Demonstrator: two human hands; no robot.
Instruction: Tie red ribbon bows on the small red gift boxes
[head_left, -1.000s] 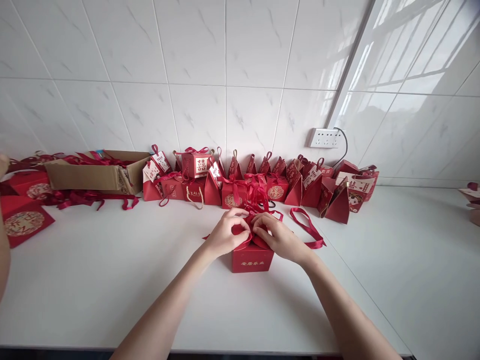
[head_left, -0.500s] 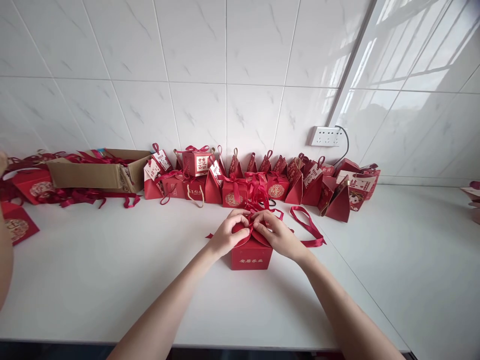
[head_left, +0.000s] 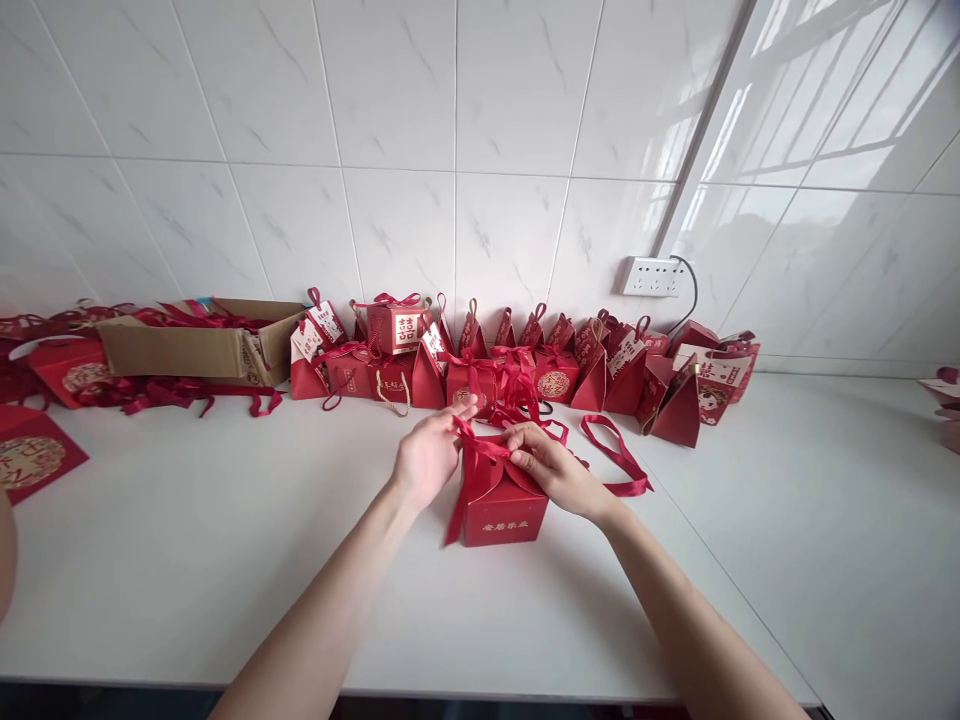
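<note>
1. Location: I find the red box (head_left: 504,510) upright on the worktop (head_left: 270,580), between the two hands, with its gold lettering turned towards the near edge.
2. Right hand: I record the right hand (head_left: 551,465) pinching the red ribbon (head_left: 487,447) between thumb and fingers, just above the top flaps (head_left: 517,483).
3. Left hand: I record the left hand (head_left: 427,465) at the box's left side, its fingers extended and loosely curved, with the ribbon meeting the fingertips. Whether they grip it I cannot make out.
4. Ribbon: it crosses over the box top from hand to hand, and one end (head_left: 456,515) hangs beside the front left corner. Any knot is hidden from me.
5. Step in hand: in my judgement, tying the ribbon over the closed flaps; I see no finished bow on this box.
6. Next move: I judge that it calls for the right pinch to hold firm while the left fingers shape a loop and draw it snug. Slack could let the flaps spread.
7. Surroundings: I note a loose ribbon (head_left: 628,489) to the box's right and, towards the wall, a cardboard carton (head_left: 180,352) holding more ribbon.
</note>
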